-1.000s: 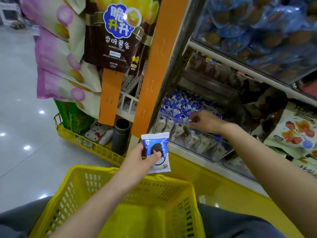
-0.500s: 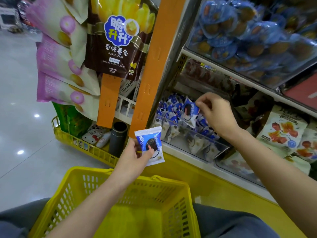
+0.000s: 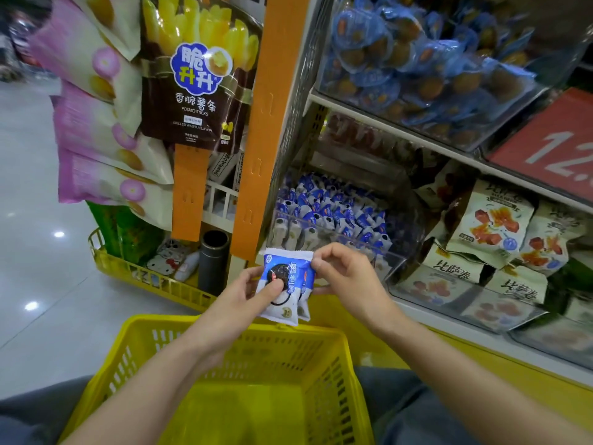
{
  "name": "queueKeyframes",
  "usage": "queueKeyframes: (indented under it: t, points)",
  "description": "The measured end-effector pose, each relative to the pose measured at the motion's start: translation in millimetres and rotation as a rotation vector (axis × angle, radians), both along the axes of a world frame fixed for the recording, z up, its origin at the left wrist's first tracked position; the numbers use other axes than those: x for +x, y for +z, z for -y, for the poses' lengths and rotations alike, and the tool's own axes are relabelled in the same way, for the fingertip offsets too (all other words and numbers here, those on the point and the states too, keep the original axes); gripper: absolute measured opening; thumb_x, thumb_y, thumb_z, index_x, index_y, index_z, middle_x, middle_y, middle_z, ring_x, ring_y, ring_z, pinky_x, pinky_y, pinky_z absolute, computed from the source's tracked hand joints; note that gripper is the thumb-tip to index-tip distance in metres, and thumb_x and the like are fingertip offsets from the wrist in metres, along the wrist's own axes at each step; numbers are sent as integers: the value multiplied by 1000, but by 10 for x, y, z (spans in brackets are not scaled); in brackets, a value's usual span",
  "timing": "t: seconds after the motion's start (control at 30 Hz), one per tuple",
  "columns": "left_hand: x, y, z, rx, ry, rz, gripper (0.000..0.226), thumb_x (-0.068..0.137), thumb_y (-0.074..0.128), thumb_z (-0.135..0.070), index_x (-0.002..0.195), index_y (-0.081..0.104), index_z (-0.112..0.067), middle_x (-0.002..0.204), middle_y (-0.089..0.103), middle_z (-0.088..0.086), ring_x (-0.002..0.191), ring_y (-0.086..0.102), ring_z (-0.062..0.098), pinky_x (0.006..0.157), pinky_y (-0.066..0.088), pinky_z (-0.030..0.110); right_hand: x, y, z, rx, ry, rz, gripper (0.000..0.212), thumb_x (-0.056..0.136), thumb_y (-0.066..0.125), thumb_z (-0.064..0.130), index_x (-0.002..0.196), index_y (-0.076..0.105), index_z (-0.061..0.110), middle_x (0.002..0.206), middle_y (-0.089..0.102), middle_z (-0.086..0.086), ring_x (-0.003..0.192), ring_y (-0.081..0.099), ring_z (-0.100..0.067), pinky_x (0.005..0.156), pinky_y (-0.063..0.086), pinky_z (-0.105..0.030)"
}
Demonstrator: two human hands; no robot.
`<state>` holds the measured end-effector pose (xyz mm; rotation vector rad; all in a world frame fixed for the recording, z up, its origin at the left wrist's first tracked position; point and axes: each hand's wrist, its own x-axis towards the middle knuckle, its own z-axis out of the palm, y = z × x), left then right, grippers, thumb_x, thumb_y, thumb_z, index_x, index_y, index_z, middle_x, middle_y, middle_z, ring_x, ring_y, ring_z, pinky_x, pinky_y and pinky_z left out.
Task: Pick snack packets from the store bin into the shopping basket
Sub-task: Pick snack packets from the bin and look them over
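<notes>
right hand (image 3: 348, 279) has left the bin (image 3: 396, 263), pinching a second packet (image 3: 305, 308) against the left hand's (image 3: 242, 295) gripped first packet (image 3: 282, 305).

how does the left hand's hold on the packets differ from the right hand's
The left hand grips the front packet from the side, thumb pressed on its face; the right hand pinches a top corner, apparently of the back packet. The left hand sits lower; the right hand is nearer the clear bin. Both hold packets above the yellow basket.
</notes>
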<state>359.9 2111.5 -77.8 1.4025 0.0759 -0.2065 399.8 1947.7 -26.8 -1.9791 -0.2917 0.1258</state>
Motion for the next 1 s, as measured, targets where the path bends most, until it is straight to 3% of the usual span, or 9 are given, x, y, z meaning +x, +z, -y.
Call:
queueKeyframes:
  t: [0.07,0.23,0.4,0.53,0.63,0.73,0.87,0.93,1.0]
  points:
    - [-20,19,-5,-67,-96,-42,40,86,54,-36,121,53,-16,108,70,2,102,65,15,93,50,35,-38,-22,-16,96,-6,-83,14,95,48,11,86,59,12,99,66,-14,81,66,-11,62,56,-21]
    - [-43,48,12,-171,-73,-82,50,77,60,-37,118,54,-9,105,71,8,94,68,19,70,57,28,-135,-30,-18,184,160,-177,31,89,44,41,110,61,27,106,70,11,99,65,-4,75,52,-16]
    - [-48,15,54,-147,45,-119,54,68,71,-35,112,51,-11,100,70,5,83,70,15,59,55,25,-210,-152,-46,57,112,-127,36,88,61,23,119,52,38,120,60,12,99,65,-7,84,53,-23]
    - [-13,-28,69,-157,115,-92,51,71,74,-26,114,48,-16,103,69,2,82,70,11,61,57,26,-203,-178,-65,84,59,-70,26,83,65,11,106,62,23,107,68,7,95,67,-11,80,55,-27]
    - [28,-33,42,-230,106,-52,52,70,68,-40,116,52,-21,100,71,-2,89,70,15,70,57,31,-191,-175,-71,107,13,-15,22,80,67,6,99,62,16,99,71,0,93,68,-14,83,54,-26]
    - [71,-15,3,-303,106,-48,40,85,50,-45,116,56,-20,108,70,4,98,67,20,77,56,38,-167,-104,-50,182,-7,-38,21,81,66,8,100,61,17,92,72,2,84,69,-7,69,53,-17]
    - [152,-31,-25,-222,290,-63,23,96,46,-26,117,50,-19,109,60,2,97,61,18,63,59,31,135,198,87,222,-158,60,15,85,62,14,100,61,16,94,72,-5,80,71,-16,63,57,-22]
    - [168,-52,-6,-160,312,-40,18,96,46,-25,113,48,-22,102,58,-3,93,60,14,59,58,26,439,353,172,132,-304,181,14,86,63,18,99,60,16,94,70,-5,81,70,-18,66,59,-27]
    - [163,-73,16,-120,312,-23,8,96,45,-25,103,48,-27,97,57,-6,89,59,10,57,58,23,746,426,221,-85,-385,250,24,86,64,24,105,58,10,93,68,-7,81,69,-19,70,59,-31]
